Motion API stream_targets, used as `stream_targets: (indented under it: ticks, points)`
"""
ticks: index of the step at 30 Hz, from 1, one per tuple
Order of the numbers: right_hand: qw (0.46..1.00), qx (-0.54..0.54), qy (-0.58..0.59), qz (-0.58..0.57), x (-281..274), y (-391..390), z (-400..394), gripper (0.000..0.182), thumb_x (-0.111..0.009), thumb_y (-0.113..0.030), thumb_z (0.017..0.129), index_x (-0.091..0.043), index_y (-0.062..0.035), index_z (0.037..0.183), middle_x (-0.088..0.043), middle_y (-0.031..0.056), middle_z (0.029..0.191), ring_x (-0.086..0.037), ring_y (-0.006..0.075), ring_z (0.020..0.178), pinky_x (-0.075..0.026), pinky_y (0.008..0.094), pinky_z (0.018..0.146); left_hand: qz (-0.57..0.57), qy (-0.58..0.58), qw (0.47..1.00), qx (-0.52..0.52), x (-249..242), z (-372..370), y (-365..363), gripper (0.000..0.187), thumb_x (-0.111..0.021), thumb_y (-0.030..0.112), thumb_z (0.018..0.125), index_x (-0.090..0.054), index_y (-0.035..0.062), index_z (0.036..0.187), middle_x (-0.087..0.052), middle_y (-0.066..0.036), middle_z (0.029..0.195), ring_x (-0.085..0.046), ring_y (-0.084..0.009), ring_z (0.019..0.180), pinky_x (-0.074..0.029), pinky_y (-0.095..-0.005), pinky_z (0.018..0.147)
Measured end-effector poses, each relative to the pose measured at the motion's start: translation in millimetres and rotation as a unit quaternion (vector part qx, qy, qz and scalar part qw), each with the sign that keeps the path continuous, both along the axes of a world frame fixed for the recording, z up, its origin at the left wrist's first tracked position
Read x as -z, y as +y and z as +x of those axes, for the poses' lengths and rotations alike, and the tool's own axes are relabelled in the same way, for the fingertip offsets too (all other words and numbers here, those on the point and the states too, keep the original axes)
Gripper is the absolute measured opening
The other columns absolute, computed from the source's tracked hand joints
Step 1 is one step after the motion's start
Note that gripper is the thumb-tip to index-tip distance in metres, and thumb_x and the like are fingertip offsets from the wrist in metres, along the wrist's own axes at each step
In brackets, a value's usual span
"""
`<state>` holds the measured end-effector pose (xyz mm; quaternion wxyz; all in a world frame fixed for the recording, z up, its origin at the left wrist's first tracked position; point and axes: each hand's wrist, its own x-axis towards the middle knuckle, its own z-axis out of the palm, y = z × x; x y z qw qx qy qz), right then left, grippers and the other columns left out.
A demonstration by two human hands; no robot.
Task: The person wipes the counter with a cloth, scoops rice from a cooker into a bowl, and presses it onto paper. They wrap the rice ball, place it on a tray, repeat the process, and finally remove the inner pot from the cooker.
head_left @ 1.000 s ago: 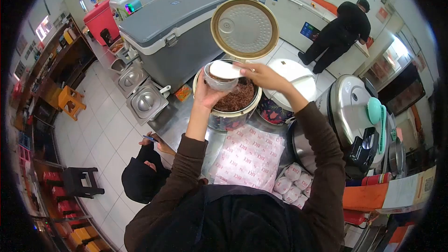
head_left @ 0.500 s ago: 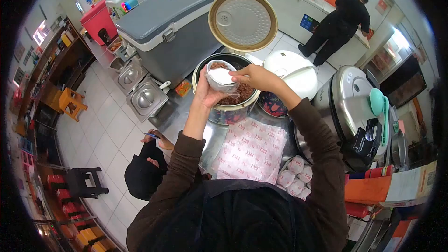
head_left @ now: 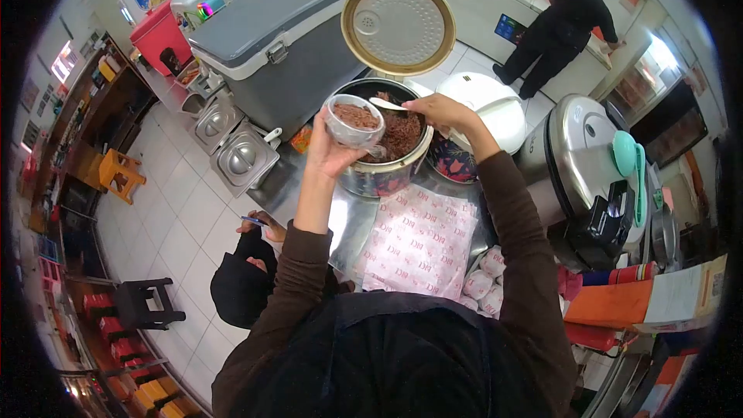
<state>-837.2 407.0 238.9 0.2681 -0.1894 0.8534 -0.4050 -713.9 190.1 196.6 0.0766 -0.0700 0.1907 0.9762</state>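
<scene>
My left hand (head_left: 329, 156) is wrapped around a small bowl (head_left: 358, 138), which looks lined with clear plastic and is filled with reddish-brown rice (head_left: 356, 115). In my right hand (head_left: 445, 111) is a white rice paddle (head_left: 386, 104), its blade just right of the bowl and over the cooker. Below both hands stands an open rice cooker (head_left: 379, 184) with more reddish-brown rice (head_left: 402, 136) inside. Its round lid (head_left: 398, 25) is tipped up at the back. Printed wrapping paper (head_left: 422, 241) lies on the metal table nearer to me.
A second cooker with a white lid (head_left: 480, 108) and a large steel cooker (head_left: 576, 162) stand to the right. Wrapped parcels (head_left: 480, 285) sit beside the paper. A grey cooler box (head_left: 286, 23) is at the back left. One person (head_left: 241, 286) is at the left, another (head_left: 569, 27) stands farther back.
The paddle has moved from on top of the bowl to its right, uncovering the rice in it. My left hand has shifted slightly left with the bowl; my right hand has moved right.
</scene>
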Motion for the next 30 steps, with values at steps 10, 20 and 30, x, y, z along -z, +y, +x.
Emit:
stream_targets:
  ticks: [10,20,30]
  points:
    - [0.921,0.021,0.345,-0.182,23.2,-11.1,108.9,0.029,-0.046,-0.025,0.091,-0.063,-0.0021,0.088,-0.062,0.0212,0.088,-0.058,0.0369,0.083,-0.047,0.0387,0.072,-0.031,0.052,0.995,-0.074,-22.1,69.5,61.7,0.063,-0.048,0.050,0.086,-0.042,0.0040,0.129,-0.050,-0.014,0.127,-0.048,-0.0281,0.118,-0.038,-0.0462,0.100]
    - [0.555,0.355,-0.383,-0.647,166.4,113.1,246.4,0.055,-0.043,-0.048,0.092,-0.051,-0.0037,0.122,-0.054,0.0160,0.122,-0.053,0.0309,0.112,-0.041,0.0487,0.098,-0.755,0.246,0.606,-0.051,159.8,117.8,129.6,0.053,-0.051,0.039,0.090,-0.044,0.0035,0.129,-0.040,-0.018,0.130,-0.035,-0.0371,0.119,-0.026,-0.0467,0.101]
    - [0.724,0.340,-0.226,-0.556,200.7,123.8,248.9,0.051,-0.050,-0.042,0.091,-0.047,-0.0055,0.127,-0.053,0.0133,0.124,-0.052,0.0299,0.112,-0.041,0.0442,0.096,-0.925,0.130,0.357,0.012,221.6,193.5,122.8,0.081,-0.053,0.050,0.083,-0.026,0.0018,0.141,-0.015,-0.017,0.150,-0.008,-0.0356,0.139,-0.009,-0.0622,0.104]
